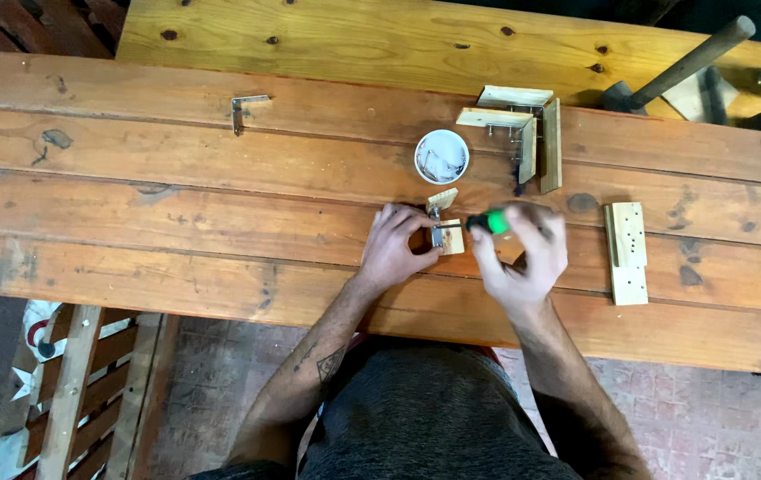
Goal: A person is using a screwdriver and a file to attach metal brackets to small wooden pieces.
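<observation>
Worn plank workbench: left hand grips small pale wooden bracket piece, right hand grasps green-handled screwdriver lying sideways, tip toward it.

No packages, labels, signs or screens anywhere on the wooden workbench.

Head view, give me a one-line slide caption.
Left hand steadies a small wooden block while right hand works a green-handled screwdriver on a workbench.
</observation>
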